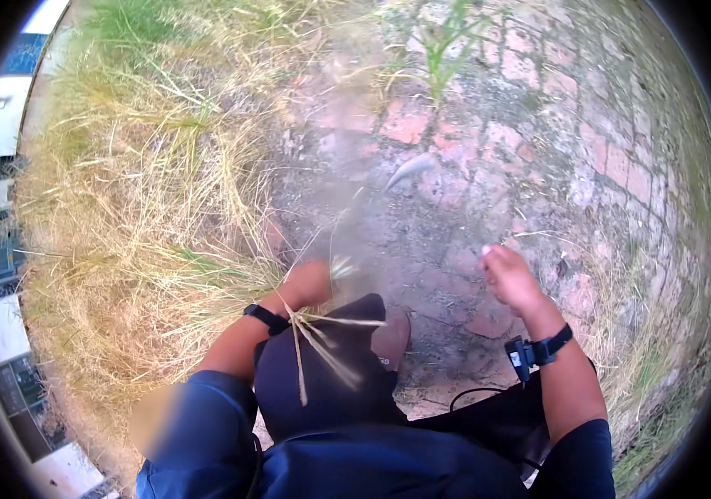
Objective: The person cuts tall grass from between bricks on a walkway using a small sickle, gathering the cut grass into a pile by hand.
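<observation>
My left hand (312,281) is closed round a bunch of long grass stalks (243,270), with pale ends (341,268) sticking out on its right. A branching grass seed head (314,323) hangs by that wrist, over my dark-clothed knee. On the right, my right hand (509,276) is a fist held above the bricks; a small whitish spot shows at its tip, but what it grips, if anything, I cannot make out. Ahead, between the hands, is a grey, curved, tapering blade-like piece (409,170); whether it lies on the ground is unclear.
Tall dry grass (139,216) covers the left side. Weathered brick paving (530,141) spreads ahead and right, with a green tuft (438,62) growing from it. My shoe (392,341) stands below the hands. A white building (6,333) lines the far left.
</observation>
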{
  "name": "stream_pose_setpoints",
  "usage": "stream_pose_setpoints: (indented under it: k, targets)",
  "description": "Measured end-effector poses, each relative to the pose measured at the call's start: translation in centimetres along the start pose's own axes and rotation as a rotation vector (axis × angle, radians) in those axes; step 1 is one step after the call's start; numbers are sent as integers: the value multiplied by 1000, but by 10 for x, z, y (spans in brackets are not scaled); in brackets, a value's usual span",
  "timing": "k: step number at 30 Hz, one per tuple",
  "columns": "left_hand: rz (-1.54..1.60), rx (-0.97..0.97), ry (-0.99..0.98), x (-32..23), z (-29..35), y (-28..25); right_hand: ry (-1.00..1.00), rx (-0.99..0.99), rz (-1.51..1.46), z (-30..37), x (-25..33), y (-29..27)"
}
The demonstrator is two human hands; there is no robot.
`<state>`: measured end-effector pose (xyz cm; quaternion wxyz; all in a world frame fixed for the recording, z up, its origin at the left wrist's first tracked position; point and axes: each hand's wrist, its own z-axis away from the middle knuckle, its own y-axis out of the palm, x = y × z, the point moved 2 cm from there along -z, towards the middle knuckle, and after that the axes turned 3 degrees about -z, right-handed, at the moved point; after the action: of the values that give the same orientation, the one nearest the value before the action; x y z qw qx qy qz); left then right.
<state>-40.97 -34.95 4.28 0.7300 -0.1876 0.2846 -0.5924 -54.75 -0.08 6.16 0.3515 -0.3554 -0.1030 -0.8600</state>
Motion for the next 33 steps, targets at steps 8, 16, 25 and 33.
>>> stream_pose_setpoints:
  k: [8, 16, 25, 33]
  targets:
    - [-68, -33, 149, -80, -12, -74, -101, -401, -934, 136, 27, -72]
    - [301, -116, 432, -229, -3, -201, -173, -569, -798, 225, -2, -71]
    - [334, 66, 380, -401, 106, -248, -183, -833, -822, 293, -90, -26]
    - [483, -165, 557, -486, 240, -329, 21, -908, -1283, 509, -68, -76]
